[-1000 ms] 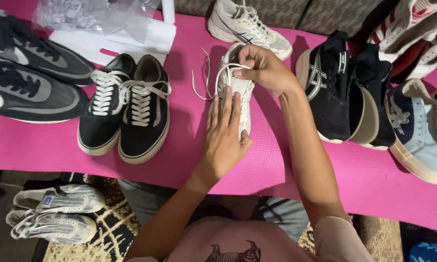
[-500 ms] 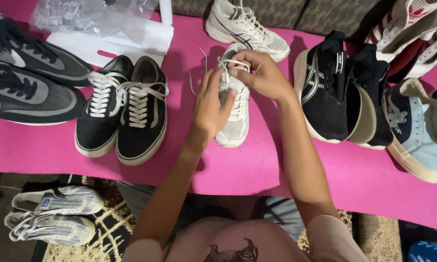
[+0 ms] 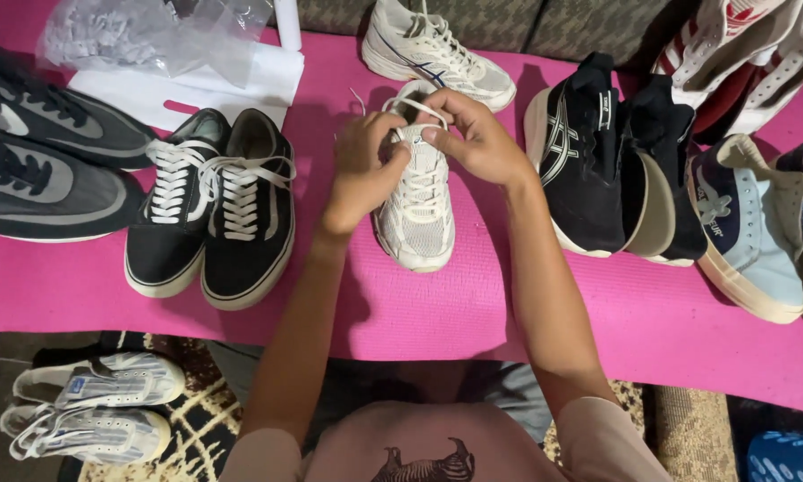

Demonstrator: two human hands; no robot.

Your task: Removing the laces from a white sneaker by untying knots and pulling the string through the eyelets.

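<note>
A white mesh running shoe (image 3: pixel 417 214) lies on the pink mat (image 3: pixel 473 303), toe pointing toward me. My left hand (image 3: pixel 363 170) and my right hand (image 3: pixel 473 134) meet at the top of its tongue. Each pinches part of the white shoelace (image 3: pixel 410 105), which loops over the shoe's collar. Its white partner shoe (image 3: pixel 433 49) sits just behind, near the mat's far edge.
A black low-top pair with white laces (image 3: pixel 210 210) stands left of the white shoe, dark grey trainers (image 3: pixel 36 147) further left. Black trainers (image 3: pixel 598 156) and a pale blue shoe (image 3: pixel 749 232) lie to the right. Plastic bags (image 3: pixel 152 36) sit at the back left; white shoes (image 3: pixel 89 411) rest on the floor.
My left hand left the shoe's toe, where it lay flat, and rose to the laces at the tongue. Both hands now hold the lace together.
</note>
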